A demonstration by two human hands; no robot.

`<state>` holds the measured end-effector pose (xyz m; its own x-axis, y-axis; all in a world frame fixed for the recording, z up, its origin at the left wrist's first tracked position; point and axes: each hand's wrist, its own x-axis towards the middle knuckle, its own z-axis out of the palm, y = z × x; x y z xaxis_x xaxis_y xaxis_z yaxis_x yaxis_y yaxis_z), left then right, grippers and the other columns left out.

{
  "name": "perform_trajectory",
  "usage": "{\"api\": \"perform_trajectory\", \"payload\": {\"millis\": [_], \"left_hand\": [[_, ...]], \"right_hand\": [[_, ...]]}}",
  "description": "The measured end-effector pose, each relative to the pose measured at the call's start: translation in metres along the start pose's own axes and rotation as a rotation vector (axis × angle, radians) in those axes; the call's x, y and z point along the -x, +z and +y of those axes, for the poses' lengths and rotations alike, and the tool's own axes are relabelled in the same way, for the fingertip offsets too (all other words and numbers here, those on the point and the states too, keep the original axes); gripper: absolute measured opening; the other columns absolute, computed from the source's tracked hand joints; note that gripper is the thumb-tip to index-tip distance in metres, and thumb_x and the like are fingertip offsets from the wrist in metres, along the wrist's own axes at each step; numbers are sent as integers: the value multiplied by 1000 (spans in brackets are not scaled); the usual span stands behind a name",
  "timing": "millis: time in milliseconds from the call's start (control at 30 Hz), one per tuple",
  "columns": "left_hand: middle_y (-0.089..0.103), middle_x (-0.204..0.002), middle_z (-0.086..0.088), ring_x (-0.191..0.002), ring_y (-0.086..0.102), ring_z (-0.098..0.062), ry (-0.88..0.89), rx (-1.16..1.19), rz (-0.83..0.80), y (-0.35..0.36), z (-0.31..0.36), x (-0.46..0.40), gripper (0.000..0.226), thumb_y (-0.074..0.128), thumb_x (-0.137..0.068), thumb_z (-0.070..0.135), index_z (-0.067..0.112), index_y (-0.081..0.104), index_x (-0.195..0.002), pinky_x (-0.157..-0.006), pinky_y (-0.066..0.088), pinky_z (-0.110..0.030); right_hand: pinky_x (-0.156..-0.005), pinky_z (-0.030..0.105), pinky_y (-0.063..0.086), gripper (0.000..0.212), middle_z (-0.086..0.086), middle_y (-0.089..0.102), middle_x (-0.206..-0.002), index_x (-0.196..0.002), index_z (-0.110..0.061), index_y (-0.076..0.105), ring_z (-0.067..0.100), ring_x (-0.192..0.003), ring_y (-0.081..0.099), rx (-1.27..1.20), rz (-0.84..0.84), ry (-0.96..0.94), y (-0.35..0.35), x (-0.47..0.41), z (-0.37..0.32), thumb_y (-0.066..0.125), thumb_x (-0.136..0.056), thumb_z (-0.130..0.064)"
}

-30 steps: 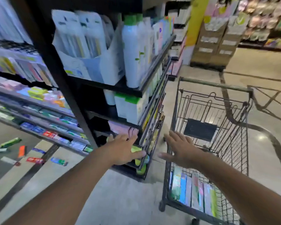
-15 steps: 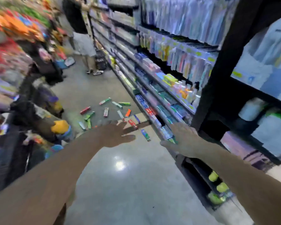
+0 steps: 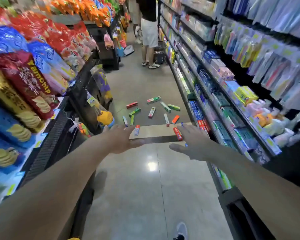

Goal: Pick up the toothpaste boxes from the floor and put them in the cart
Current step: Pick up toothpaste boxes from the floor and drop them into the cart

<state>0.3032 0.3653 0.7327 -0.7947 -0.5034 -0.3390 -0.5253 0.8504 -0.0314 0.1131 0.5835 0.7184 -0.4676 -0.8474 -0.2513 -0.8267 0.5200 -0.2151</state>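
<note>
We are reaching both arms forward down the aisle, palms down. Our left hand (image 3: 123, 138) is spreading its fingers wide and holding nothing; our right hand (image 3: 191, 142) is likewise splayed and empty.

The toothpaste boxes (image 3: 151, 112) are lying scattered on the floor (image 3: 145, 187) straight ahead of us, beyond both hands. They are pointing every which way, so no single grip angle is going to suit them all. Two are lying nearest, on a pale floor strip (image 3: 156, 131):
- a red box (image 3: 177, 134), just beside our right fingertips as seen from here, long axis running roughly away from us;
- a red-and-blue box (image 3: 137, 130), just beyond our left fingertips, long axis also running roughly away from us.

We are judging each hand to be about equally near its own box. Both boxes are sitting at floor level, well below the hands, so the apparent closeness is only a matter of the viewing line; a stoop is going to be needed.

Hard to make out:
- A small blue item (image 3: 182, 124) is peeking out above our right hand; most of it is hidden.
- The cart is not showing anywhere in view.
- Shelf goods on both sides are smearing with blur.
- A standing person (image 3: 148, 32), cut off at the top edge, is occupying the far end of the aisle, well apart from the boxes.
</note>
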Motion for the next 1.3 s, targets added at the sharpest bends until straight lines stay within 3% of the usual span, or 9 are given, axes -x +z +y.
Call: {"api": "perform_trajectory", "payload": {"millis": [267,433,633,767,900,1033,1300], "left_hand": [[30,-156,-4,-145,22,-27,-81,86,-40,-41,35,-92,95,23,-77,86,34,14,-156,-114,16,-55],[34,-154,-4,-143,27,-28,-34,105,-41,-48,38,-147,111,14,-62,95,35,18,-155,-112,21,-59],[32,-155,0,-144,26,-25,-37,116,-31,-52,1,-220,111,10,-59,95,37,21,-153,-111,25,-56],[25,-159,-3,-147,20,-26,-54,105,-63,-65,-39,-282,95,26,-77,87,32,18,-155,-114,20,-57],[26,-158,-5,-146,21,-27,6,83,-76,-91,-76,-352,94,28,-79,86,32,15,-155,-115,15,-60],[37,-151,-2,-139,33,-27,87,-6,-76,-110,-103,-420,110,8,-61,96,35,18,-152,-109,25,-56],[29,-157,-4,-144,26,-27,218,-93,-136,-135,-105,-544,97,23,-78,87,28,17,-155,-113,24,-51]], "right_hand": [[-119,47,11,103,3,5,-165,-158,-21,7,21,-151,4,40,-58,-13,-38,-90,77,27,-79,-84],[-119,48,7,99,4,-1,-165,-158,-21,2,21,-151,-2,29,-141,-7,-40,-137,102,31,-84,-81],[-119,49,4,99,4,-3,-166,-158,-22,0,24,-152,-2,23,-193,5,-44,-220,108,31,-84,-81],[-121,49,7,101,4,1,-165,-158,-22,2,23,-151,0,19,-179,4,-50,-291,102,31,-83,-83],[-118,46,11,98,0,3,-165,-157,-22,5,21,-151,4,12,-141,43,-67,-356,95,30,-84,-81],[-116,45,14,93,0,10,-164,-157,-23,8,20,-150,8,-12,-109,94,-87,-411,93,36,-86,-77],[-118,44,10,91,3,5,-165,-157,-23,5,21,-151,4,-75,-149,225,-103,-489,133,38,-89,-74]]}}
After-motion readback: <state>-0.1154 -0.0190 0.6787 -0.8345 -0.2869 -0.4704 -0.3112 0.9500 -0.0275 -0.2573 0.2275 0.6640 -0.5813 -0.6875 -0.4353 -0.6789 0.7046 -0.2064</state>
